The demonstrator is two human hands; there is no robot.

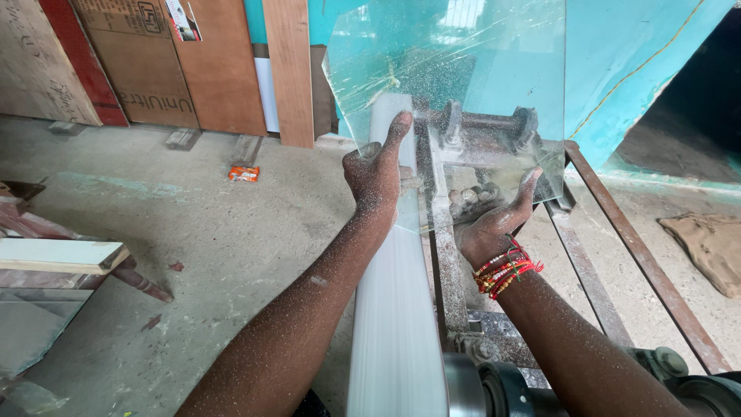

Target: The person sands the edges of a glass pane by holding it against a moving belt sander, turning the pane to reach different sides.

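Concrete floor point(231, 232), orange wrapper point(244, 174), brown cloth point(710, 243)

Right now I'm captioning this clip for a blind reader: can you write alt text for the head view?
Two dust-speckled bare hands, left hand and right hand, hold a clear glass pane upright against a white sanding belt on a metal machine frame. Red thread bracelets circle the right wrist; wooden boards lean on the wall beyond.

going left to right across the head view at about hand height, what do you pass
pale wooden plank on a stand → small orange wrapper on the concrete floor → dusty left hand on the clear glass sheet's edge → right hand under the glass → rusty metal frame rail → brown sack cloth
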